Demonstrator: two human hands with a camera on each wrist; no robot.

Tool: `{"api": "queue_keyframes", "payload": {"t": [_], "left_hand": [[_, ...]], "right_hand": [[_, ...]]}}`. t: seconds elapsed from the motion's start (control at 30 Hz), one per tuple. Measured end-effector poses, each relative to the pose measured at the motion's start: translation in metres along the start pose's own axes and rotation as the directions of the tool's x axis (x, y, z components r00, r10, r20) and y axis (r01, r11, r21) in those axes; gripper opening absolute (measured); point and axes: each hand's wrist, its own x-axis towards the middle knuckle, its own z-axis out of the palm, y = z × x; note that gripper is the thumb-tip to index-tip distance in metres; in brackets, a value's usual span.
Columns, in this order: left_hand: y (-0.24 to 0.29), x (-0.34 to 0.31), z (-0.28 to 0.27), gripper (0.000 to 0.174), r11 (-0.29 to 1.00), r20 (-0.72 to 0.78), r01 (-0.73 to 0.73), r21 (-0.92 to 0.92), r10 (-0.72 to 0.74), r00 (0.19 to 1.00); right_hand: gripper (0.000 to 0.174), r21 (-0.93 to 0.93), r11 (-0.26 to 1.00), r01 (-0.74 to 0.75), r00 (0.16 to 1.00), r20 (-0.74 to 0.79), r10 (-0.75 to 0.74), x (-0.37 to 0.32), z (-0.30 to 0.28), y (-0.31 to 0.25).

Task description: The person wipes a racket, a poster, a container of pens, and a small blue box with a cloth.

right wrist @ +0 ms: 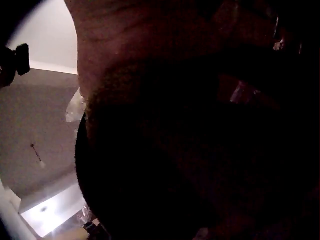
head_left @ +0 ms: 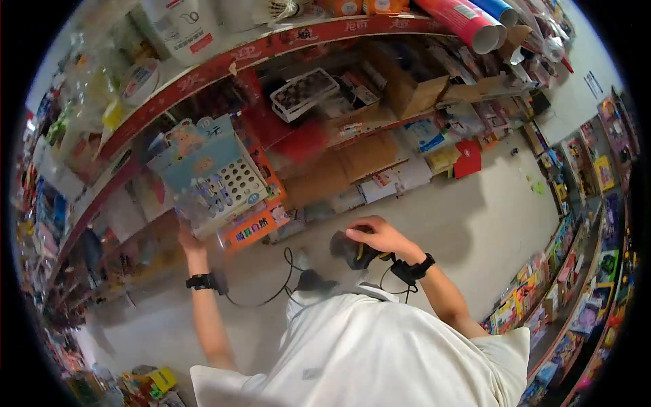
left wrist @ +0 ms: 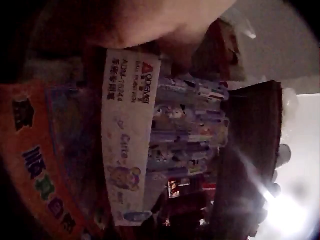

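My left hand [head_left: 191, 241] is at the lower left corner of a blue and white pen display box [head_left: 227, 186], its fingers partly hidden by the box. In the left wrist view the hand [left wrist: 165, 22] lies along the box's white printed panel [left wrist: 130, 145], beside a row of clear, patterned pens [left wrist: 187, 130]. The box tilts in front of an orange box [head_left: 256, 229]. My right hand [head_left: 383, 237] hangs loosely curled above a black and yellow object [head_left: 359, 254] that I cannot identify; no held thing is discernible. The right wrist view is mostly dark.
Red-edged shelves [head_left: 271, 47] curve across the top, with a white basket [head_left: 305, 93] and cardboard boxes on lower levels. Rolled tubes [head_left: 475, 30] stick out at the upper right. More stocked shelves [head_left: 576, 292] stand at the right, beyond the pale floor [head_left: 508, 224]. Cables hang near both wrists.
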Motion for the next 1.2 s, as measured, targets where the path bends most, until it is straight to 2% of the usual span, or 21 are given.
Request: {"api": "queue_keyframes", "payload": {"t": [0.13,0.17,0.2,0.23,0.3,0.33,0.4,0.5,0.53,0.57,0.6,0.63,0.67,0.7,0.73,0.8,0.83,0.87,0.9,1.03,1.2], "left_hand": [[0.036,0.009,0.051,0.062,0.999,0.083,0.011,-0.037,-0.008,0.997],[0.028,0.027,0.034,0.06,0.79,0.201,-0.288,0.541,0.211,0.957],[0.019,0.047,0.018,0.057,0.212,0.42,-0.491,0.845,0.305,0.855],[0.0,0.075,0.003,0.057,0.216,0.434,-0.503,0.837,0.297,0.85],[-0.035,0.133,-0.015,0.055,0.63,0.443,-0.525,0.572,0.302,0.844],[-0.032,0.142,-0.012,0.055,0.634,0.46,-0.532,0.562,0.295,0.838],[-0.019,0.144,-0.011,0.045,0.034,0.565,-0.631,0.775,0.409,0.716],[-0.018,0.153,-0.015,0.034,-0.086,0.544,-0.571,0.816,0.445,0.711],[-0.023,0.159,-0.014,0.034,-0.082,0.55,-0.578,0.812,0.443,0.708],[-0.03,0.163,-0.012,0.036,0.623,0.345,-0.542,0.564,0.418,0.84],[-0.034,0.165,-0.013,0.038,0.972,0.225,-0.232,-0.018,0.23,0.947],[-0.034,0.164,-0.022,0.038,0.973,0.227,-0.231,-0.019,0.229,0.947],[-0.032,0.158,-0.033,0.037,0.773,0.173,-0.423,0.472,0.389,0.905],[-0.032,0.155,-0.04,0.036,0.34,0.206,-0.433,0.835,0.537,0.818],[-0.017,0.133,-0.024,0.036,0.339,0.202,-0.43,0.837,0.538,0.818],[0.036,0.054,0.04,0.016,-0.509,0.517,-0.097,0.855,0.822,0.24],[0.043,0.034,0.054,0.016,-0.509,0.516,-0.094,0.855,0.823,0.238],[0.047,0.015,0.066,0.019,0.214,0.032,-0.455,0.865,0.879,0.475],[0.049,-0.002,0.079,0.022,0.821,-0.254,-0.463,0.333,0.551,0.795],[0.044,-0.065,0.15,0.024,0.787,-0.211,-0.402,0.467,0.541,0.814],[0.007,-0.11,0.272,0.028,0.781,0.137,-0.449,0.434,0.435,0.89]], "right_hand": [[0.043,0.028,0.997,-0.066,0.993,-0.093,0.068,0.033,0.015,-0.002],[0.043,0.06,0.995,-0.078,0.989,-0.124,0.085,0.039,0.017,-0.003],[0.043,0.06,0.994,-0.086,0.986,-0.138,0.094,0.046,0.02,-0.003],[0.043,0.093,0.991,-0.096,0.985,-0.132,0.107,0.051,0.023,-0.003],[0.042,0.129,0.986,-0.101,0.982,-0.148,0.12,0.063,0.027,-0.008],[0.041,0.124,0.987,-0.105,0.978,-0.166,0.125,0.066,0.03,-0.013],[0.04,0.119,0.985,-0.123,0.971,-0.19,0.144,0.068,0.035,-0.025],[0.039,0.145,0.979,-0.143,0.954,-0.243,0.175,0.07,0.04,-0.033],[0.039,0.149,0.98,-0.129,0.953,-0.254,0.164,0.07,0.04,-0.03],[0.038,0.152,0.982,-0.113,0.953,-0.263,0.15,0.069,0.038,-0.028],[0.038,0.151,0.982,-0.113,0.952,-0.267,0.151,0.069,0.037,-0.025],[0.037,0.168,0.978,-0.127,0.947,-0.273,0.17,0.068,0.035,-0.02],[0.036,0.185,0.973,-0.141,0.942,-0.277,0.189,0.065,0.034,-0.017],[0.036,0.184,0.973,-0.143,0.943,-0.274,0.19,0.063,0.031,-0.014],[0.035,0.179,0.971,-0.159,0.932,-0.298,0.207,0.061,0.029,-0.012],[0.034,0.174,0.97,-0.171,0.921,-0.32,0.22,0.056,0.02,-0.006],[0.035,0.171,0.97,-0.173,0.92,-0.323,0.221,0.053,0.014,0.0],[0.035,0.167,0.97,-0.175,0.919,-0.326,0.222,0.048,0.007,0.005],[0.035,0.167,0.971,-0.173,0.92,-0.325,0.22,0.042,0.002,0.012],[0.036,0.221,0.955,-0.196,0.91,-0.322,0.261,0.009,-0.039,0.032],[0.034,0.33,0.938,-0.104,0.898,-0.373,0.232,-0.045,-0.092,0.061]]}}
